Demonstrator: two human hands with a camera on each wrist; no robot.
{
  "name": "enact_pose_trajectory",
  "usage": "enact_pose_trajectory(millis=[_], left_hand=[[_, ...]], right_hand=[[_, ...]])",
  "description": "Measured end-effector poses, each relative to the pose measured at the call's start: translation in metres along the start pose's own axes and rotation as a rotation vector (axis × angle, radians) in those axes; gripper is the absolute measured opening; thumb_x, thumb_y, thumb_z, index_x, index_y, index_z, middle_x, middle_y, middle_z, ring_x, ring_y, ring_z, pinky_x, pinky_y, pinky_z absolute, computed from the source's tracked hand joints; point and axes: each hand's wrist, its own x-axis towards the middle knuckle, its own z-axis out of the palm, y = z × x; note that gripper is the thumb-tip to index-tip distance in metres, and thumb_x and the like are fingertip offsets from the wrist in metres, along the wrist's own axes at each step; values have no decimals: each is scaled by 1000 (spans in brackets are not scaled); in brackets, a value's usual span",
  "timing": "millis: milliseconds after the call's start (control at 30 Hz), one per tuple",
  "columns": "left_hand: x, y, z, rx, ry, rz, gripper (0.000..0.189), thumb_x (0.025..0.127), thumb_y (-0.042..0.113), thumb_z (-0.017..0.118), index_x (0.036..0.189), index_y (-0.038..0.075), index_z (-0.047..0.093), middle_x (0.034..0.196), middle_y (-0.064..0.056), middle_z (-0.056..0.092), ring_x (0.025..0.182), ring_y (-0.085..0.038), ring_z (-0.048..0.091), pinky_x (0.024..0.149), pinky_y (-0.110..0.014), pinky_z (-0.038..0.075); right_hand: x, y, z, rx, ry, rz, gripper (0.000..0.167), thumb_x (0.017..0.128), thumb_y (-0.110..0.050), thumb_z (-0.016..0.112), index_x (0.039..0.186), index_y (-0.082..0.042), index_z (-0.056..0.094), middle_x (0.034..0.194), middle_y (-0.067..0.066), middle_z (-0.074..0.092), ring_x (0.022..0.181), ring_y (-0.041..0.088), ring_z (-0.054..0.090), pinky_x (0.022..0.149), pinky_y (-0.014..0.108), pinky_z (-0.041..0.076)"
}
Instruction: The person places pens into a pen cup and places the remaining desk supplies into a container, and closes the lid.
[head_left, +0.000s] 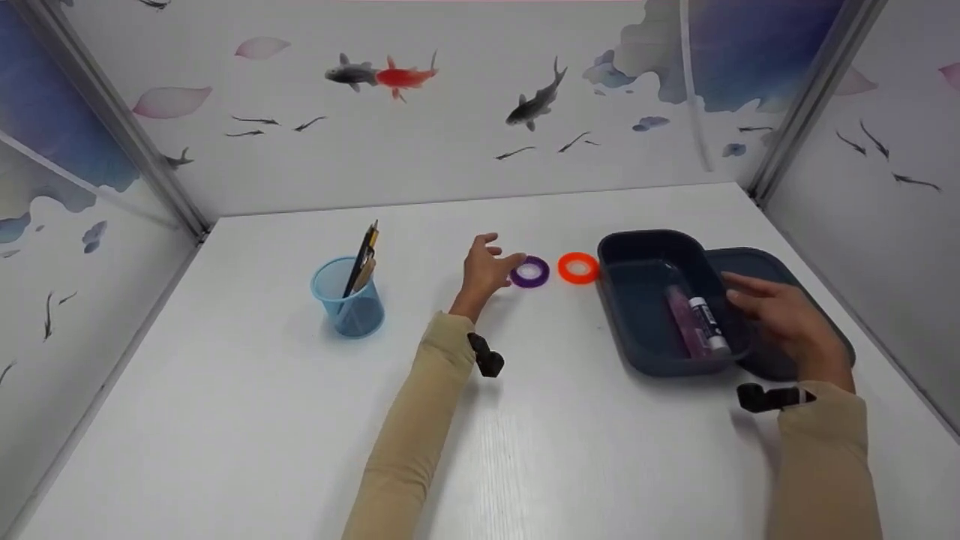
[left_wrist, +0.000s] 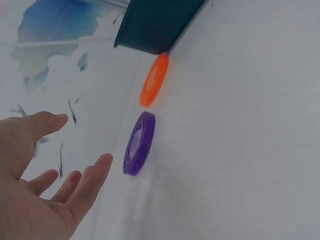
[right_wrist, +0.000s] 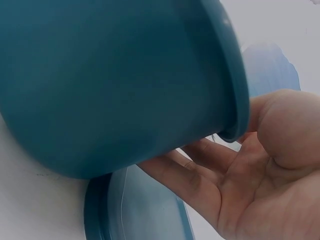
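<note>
A purple tape roll [head_left: 529,271] lies flat on the table, with my left hand [head_left: 486,268] just to its left. In the left wrist view the thumb and fingers are spread, with nothing between them, apart from the purple roll [left_wrist: 139,143]. My right hand [head_left: 787,322] grips the right side of a dark blue box [head_left: 626,322]. In the right wrist view its fingers [right_wrist: 185,180] lie against the outer wall below the rim, and the thumb's tip is hidden behind the rim. Inside the box are a white glue stick [head_left: 709,326] and a pinkish, see-through tube [head_left: 686,322].
An orange tape roll [head_left: 578,268] lies between the purple roll and the box. The box's dark lid [head_left: 757,262] lies at its right, partly under the box and hand. A blue see-through cup [head_left: 358,311] with pencils stands at left. Printed panels enclose the table.
</note>
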Motion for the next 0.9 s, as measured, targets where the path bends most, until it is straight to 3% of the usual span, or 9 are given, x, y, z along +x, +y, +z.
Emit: enact_pose_trajectory(millis=[100,167,233,333,433,500,633,667,900], left_hand=[[4,-11,0,15,16,-14,71,91,19,73,150,2,38,142,-25,53,114,-35,67,84,-33,62],[5,-15,1,15,9,-13,71,91,21,74,150,2,38,142,-25,53,116,-35,65,89,-34,60],[7,-18,2,-7,11,-6,71,91,21,74,150,3,38,143,-24,52,121,-36,62,96,-36,58],[8,-21,5,-56,43,4,70,90,20,75,149,3,40,144,-24,51,128,-37,56,103,-40,53],[10,-23,8,-93,76,6,70,89,18,76,148,4,41,144,-24,50,133,-37,52,108,-41,50],[11,-24,9,-96,86,7,70,89,18,76,148,4,41,144,-23,50,133,-37,51,108,-41,49],[15,-26,11,-85,92,17,69,88,16,77,147,4,43,143,-22,51,133,-37,51,107,-41,50],[16,-27,11,-89,93,17,69,88,15,77,146,4,44,143,-22,52,133,-37,51,107,-41,50],[22,-30,11,-70,40,8,71,86,12,78,148,3,43,144,-20,51,135,-36,49,110,-40,49]], right_hand=[[0,0,-1,-3,-2,-7,72,100,-51,52,160,-21,25,137,-2,53,110,1,53,104,35,50],[1,0,-2,1,-4,-9,72,100,-50,53,159,-21,26,128,-12,54,106,-3,54,92,22,51],[1,0,-2,-4,2,-10,71,100,-49,53,159,-20,26,127,-13,55,106,-3,54,89,18,51],[1,1,-2,-8,13,-5,70,101,-49,52,159,-21,26,137,-1,54,108,0,54,101,32,51],[1,0,-3,-19,11,0,70,101,-50,50,160,-22,25,147,9,47,110,2,52,112,48,43],[0,-1,-3,-27,8,-1,70,101,-51,50,160,-21,25,149,11,44,109,1,52,111,46,45],[-1,-3,-3,-28,-2,-8,71,101,-51,49,160,-21,24,152,13,41,108,-2,53,93,24,51],[-1,-3,-3,-26,-6,-10,71,101,-51,49,160,-21,23,154,14,40,108,-2,52,93,23,51],[-2,-1,-3,4,-18,-6,71,101,-51,49,160,-22,22,160,19,33,119,5,48,118,52,35]])
